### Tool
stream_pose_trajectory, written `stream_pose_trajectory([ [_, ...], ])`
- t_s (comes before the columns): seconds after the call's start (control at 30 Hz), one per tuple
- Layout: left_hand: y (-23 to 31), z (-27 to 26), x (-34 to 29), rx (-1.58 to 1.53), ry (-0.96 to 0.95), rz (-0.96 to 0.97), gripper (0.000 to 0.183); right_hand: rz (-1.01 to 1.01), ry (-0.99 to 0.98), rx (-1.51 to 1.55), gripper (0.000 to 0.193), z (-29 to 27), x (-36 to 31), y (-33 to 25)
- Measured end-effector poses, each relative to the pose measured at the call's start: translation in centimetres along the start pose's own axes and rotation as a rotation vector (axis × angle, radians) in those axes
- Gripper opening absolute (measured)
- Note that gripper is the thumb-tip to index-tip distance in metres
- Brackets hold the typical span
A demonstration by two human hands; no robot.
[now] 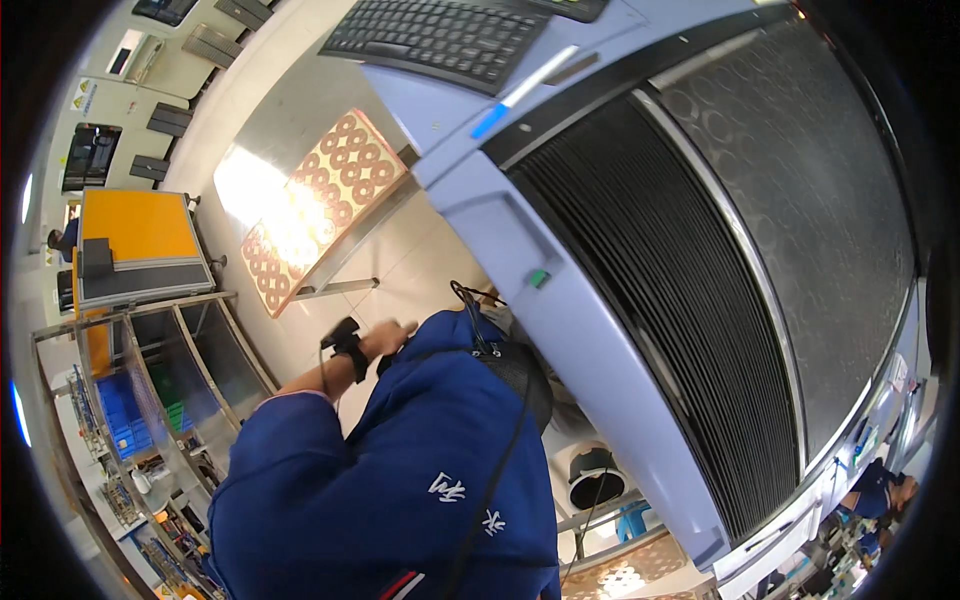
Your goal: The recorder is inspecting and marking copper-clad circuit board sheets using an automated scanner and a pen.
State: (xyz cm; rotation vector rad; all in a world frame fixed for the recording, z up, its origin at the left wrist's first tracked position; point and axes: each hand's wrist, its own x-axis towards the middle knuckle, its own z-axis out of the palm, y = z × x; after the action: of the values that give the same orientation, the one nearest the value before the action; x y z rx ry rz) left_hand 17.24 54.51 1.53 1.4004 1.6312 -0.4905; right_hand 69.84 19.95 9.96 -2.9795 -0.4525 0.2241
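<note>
My left hand point(385, 339) is held out in front of my blue jacket point(400, 480), above the floor. At least one finger stretches to the right, and nothing shows in its grasp. The hand is small and slightly blurred. A black strap with a small device point(346, 345) sits round that wrist. My right hand is mostly hidden; only a small skin-coloured patch shows beside a black cable loop point(467, 294), next to the pale blue machine point(600, 370). Whether it holds anything cannot be made out.
The machine has a black ribbed bellows point(660, 310) and a keyboard point(440, 40) on top. A metal table with a copper-patterned panel point(350, 170) stands ahead. At left are a metal rack point(190, 350) and an orange-topped cart point(145, 225). A black stool point(595, 478) stands behind me.
</note>
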Motion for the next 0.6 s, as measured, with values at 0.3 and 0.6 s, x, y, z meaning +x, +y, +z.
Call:
stream_pose_trajectory([
  [0.3, 2.9, 1.6, -5.8, 0.070, 0.242, -0.459, 0.033, -0.052, -0.100, 0.171, 0.051, -0.3, 2.6, -3.0],
  [0.6, 20.8, -18.0, -21.4, -0.594, 1.459, 0.595, 0.022, -0.140, -0.096, 0.350, 0.050, 2.2, 4.7, -7.6],
])
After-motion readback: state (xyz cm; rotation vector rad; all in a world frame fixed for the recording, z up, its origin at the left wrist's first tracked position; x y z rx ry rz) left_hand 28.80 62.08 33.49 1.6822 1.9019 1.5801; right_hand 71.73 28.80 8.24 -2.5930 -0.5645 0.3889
